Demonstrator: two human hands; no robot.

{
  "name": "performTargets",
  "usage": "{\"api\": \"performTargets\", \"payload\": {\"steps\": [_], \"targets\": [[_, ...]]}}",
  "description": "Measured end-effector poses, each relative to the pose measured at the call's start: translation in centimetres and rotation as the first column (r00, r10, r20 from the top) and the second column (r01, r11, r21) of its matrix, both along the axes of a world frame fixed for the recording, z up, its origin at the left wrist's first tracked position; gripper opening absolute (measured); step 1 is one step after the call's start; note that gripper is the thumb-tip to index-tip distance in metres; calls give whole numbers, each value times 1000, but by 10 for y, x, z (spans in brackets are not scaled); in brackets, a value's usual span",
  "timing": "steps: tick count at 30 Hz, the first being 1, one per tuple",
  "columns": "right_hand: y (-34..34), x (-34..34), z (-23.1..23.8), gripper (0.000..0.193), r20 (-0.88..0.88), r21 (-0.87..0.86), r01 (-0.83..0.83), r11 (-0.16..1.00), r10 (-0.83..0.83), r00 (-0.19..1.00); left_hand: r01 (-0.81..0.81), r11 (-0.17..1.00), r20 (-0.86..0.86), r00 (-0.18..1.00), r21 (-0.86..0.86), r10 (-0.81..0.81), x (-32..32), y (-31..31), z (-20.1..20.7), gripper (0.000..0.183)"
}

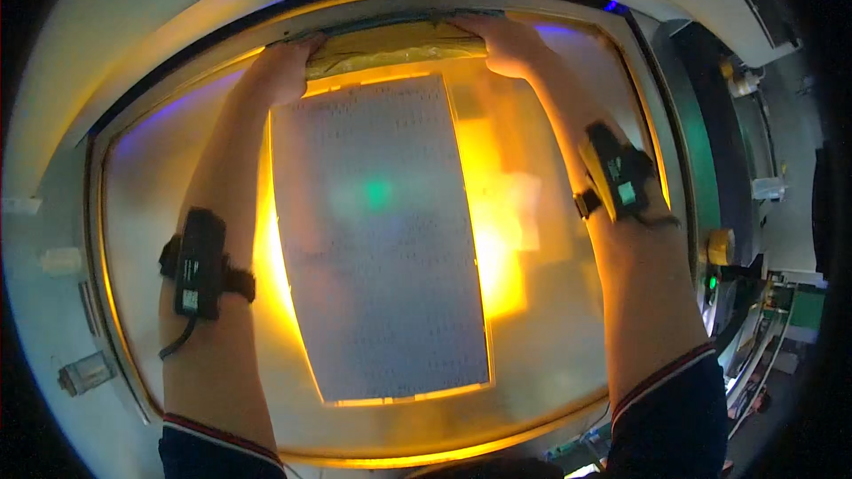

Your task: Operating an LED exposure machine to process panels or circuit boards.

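Note:
At the far side of a framed, glowing panel [532, 364], both my arms stretch out to a long yellowish bar [395, 44] with a glossy, crinkled surface and a dark upper edge. My left hand [291, 71] is closed round its left end, and my right hand [508, 46] round its right end. Some fingers are hidden behind the bar. Below it, a grey-blue rectangular sheet [377, 239] with rows of tiny dark marks lies on the panel, rimmed by yellow light. A green light spot shows on the sheet.
The panel's raised metal frame [98, 239] surrounds the work. A black strapped device [201, 262] sits on my left forearm, and another [617, 173] on my right. A tape roll [721, 247] and cables are at right; a clear block-like fitting [85, 374] is at left.

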State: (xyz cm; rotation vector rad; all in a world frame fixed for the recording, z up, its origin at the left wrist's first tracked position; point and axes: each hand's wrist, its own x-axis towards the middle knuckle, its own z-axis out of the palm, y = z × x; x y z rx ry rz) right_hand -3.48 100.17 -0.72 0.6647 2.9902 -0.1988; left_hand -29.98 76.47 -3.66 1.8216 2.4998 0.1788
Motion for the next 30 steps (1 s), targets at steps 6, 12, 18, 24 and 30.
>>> {"api": "performTargets", "payload": {"steps": [6,12,18,24,30], "targets": [[-13,35,-40,80,-56,115,39,993,-32,998,-148,988,26,989,-40,149,28,-10,-24,74],[-157,142,-24,66,-18,156,-216,964,221,975,-113,962,-38,994,-247,107,158,-177,38,86],[-382,400,61,63,97,-393,-353,849,420,902,217,819,285,956,-531,-68,401,-418,87,92],[-377,368,42,70,57,-240,-321,916,344,937,183,865,174,978,-467,-113,365,-407,68,76],[-206,125,28,68,98,-138,-210,968,225,969,-9,974,34,999,-228,17,128,-227,30,61]]}}
